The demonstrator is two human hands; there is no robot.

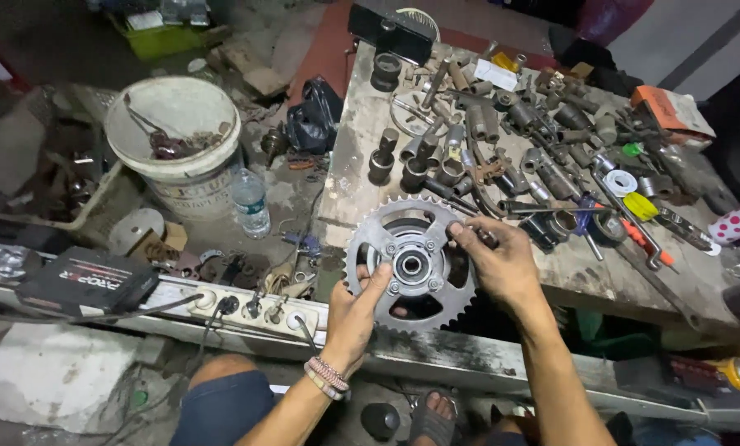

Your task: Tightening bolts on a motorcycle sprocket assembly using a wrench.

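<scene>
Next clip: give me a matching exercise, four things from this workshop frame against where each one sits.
Things:
1. sprocket
2. white bucket
3. plastic water bottle
4. power strip

Places:
A. on the floor, right of the bucket
B. held in both hands at the workbench edge
C. on the floor left of the bench, scrap metal inside
D. on the pale ledge below the left hand

Pairs: 1-B, 2-C, 3-A, 4-D
</scene>
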